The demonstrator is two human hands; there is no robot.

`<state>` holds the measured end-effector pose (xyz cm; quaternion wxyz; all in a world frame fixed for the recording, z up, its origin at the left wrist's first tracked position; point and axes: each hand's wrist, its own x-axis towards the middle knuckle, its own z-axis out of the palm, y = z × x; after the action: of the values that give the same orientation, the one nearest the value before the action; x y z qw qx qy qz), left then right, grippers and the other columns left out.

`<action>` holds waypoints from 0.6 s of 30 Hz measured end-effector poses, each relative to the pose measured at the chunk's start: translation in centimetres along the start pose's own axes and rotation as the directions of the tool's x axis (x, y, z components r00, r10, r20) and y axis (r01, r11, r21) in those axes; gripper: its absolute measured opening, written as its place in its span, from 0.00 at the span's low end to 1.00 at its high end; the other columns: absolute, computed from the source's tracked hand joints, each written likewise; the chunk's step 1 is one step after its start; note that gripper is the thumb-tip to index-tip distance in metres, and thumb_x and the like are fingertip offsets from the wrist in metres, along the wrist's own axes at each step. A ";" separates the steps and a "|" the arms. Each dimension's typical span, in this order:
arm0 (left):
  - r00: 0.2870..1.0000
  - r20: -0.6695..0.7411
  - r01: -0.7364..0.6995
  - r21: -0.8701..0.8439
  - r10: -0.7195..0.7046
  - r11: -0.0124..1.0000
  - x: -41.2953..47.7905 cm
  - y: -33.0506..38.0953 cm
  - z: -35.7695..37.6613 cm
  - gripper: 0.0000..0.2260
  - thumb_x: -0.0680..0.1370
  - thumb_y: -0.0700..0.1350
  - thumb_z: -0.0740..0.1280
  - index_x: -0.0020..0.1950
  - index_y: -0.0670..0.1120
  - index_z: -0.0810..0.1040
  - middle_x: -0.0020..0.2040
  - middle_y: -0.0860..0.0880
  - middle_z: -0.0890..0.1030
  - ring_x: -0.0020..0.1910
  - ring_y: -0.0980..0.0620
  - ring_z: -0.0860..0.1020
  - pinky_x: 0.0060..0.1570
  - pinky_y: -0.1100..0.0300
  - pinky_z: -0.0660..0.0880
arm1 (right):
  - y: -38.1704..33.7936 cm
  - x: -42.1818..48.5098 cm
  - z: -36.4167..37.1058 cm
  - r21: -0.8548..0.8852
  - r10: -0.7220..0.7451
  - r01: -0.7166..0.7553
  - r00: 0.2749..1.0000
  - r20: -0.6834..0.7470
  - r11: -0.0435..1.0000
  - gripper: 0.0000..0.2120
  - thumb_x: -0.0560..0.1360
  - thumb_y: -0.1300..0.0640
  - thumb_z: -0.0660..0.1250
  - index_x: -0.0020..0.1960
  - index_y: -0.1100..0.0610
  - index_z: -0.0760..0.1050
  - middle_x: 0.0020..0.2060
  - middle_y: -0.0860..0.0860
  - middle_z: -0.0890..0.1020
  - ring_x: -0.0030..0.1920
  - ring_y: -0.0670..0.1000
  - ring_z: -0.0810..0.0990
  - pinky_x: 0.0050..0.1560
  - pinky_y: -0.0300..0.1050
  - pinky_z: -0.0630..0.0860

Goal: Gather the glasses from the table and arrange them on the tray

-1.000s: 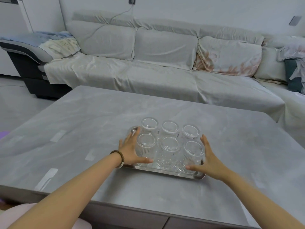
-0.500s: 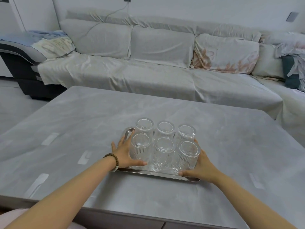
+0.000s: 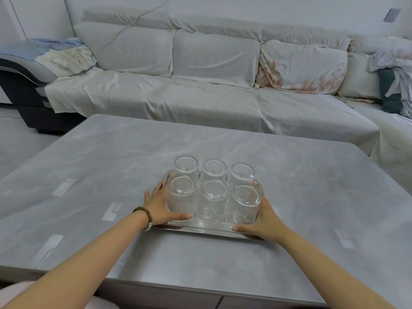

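Observation:
Several clear ribbed glasses stand upside down in two rows on a shiny metal tray [image 3: 200, 230] in the middle of the grey table [image 3: 100, 157]. My left hand [image 3: 158, 204] cups the front-left glass [image 3: 181, 199], with its thumb lying across the front of the base and its fingers along the left side. My right hand [image 3: 267, 221] wraps the front-right glass [image 3: 246, 204], its thumb resting at the tray's front rim. A middle front glass [image 3: 213, 202] stands between them. The back row [image 3: 214, 169] is untouched.
A long cloth-covered sofa [image 3: 200, 97] runs behind the table, with cushions and piled fabric at its right end [image 3: 392, 63]. A dark armchair [image 3: 20, 90] stands at the far left. The table's near edge [image 3: 178, 288] is close to my body.
Both hands have closed inward from the tray's sides and now press against the outer front glasses. The view has shifted slightly; the glasses stay in place.

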<state>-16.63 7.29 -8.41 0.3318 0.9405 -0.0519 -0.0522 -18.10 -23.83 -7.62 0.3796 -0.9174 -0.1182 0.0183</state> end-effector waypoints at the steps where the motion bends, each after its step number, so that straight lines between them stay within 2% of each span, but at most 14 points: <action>1: 1.000 -0.002 -0.005 -0.007 0.005 1.000 0.0 0.0 -0.1 0.61 0.51 0.74 0.69 0.75 0.57 0.42 0.77 0.56 0.49 0.76 0.51 0.49 0.71 0.37 0.41 | 0.0 0.0 0.1 -0.004 0.010 -0.010 1.000 -0.008 1.000 0.66 0.50 0.34 0.79 0.76 0.40 0.41 0.76 0.46 0.60 0.76 0.53 0.61 0.74 0.58 0.61; 5: 1.000 0.002 -0.009 -0.023 0.009 1.000 -0.1 0.1 -0.2 0.60 0.52 0.73 0.70 0.75 0.57 0.41 0.78 0.56 0.50 0.76 0.51 0.50 0.72 0.38 0.40 | 0.0 -0.1 0.3 -0.017 0.028 -0.028 0.999 -0.028 0.999 0.66 0.50 0.31 0.77 0.76 0.40 0.41 0.76 0.46 0.60 0.75 0.53 0.61 0.74 0.58 0.62; 11: 0.999 0.021 -0.030 -0.029 0.031 0.999 -0.3 0.2 -0.4 0.61 0.52 0.73 0.69 0.75 0.58 0.39 0.78 0.57 0.49 0.76 0.53 0.52 0.72 0.41 0.38 | 0.0 -0.3 0.4 0.000 0.017 -0.017 0.998 -0.055 1.000 0.64 0.50 0.32 0.79 0.76 0.42 0.45 0.76 0.47 0.62 0.74 0.51 0.64 0.73 0.56 0.64; 15: 0.998 0.032 -0.056 -0.039 0.057 0.998 -0.2 0.3 -0.7 0.61 0.52 0.73 0.70 0.74 0.59 0.38 0.77 0.60 0.47 0.75 0.54 0.53 0.72 0.41 0.39 | -0.1 -0.5 0.6 0.005 0.003 -0.002 0.996 -0.087 1.000 0.61 0.50 0.34 0.80 0.75 0.42 0.52 0.74 0.46 0.64 0.72 0.49 0.67 0.72 0.55 0.66; 18: 0.997 0.035 -0.068 -0.051 0.070 0.996 -0.1 0.4 -0.8 0.61 0.51 0.74 0.70 0.74 0.59 0.39 0.77 0.61 0.47 0.75 0.54 0.54 0.72 0.42 0.39 | 0.1 -0.6 0.7 0.003 0.036 -0.036 0.996 -0.084 0.999 0.60 0.49 0.32 0.79 0.74 0.47 0.57 0.73 0.47 0.67 0.71 0.49 0.68 0.71 0.54 0.67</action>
<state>-16.70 7.45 -7.55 0.3557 0.9285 -0.0889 -0.0592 -18.72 -23.53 -8.19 0.3844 -0.9191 -0.0857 -0.0133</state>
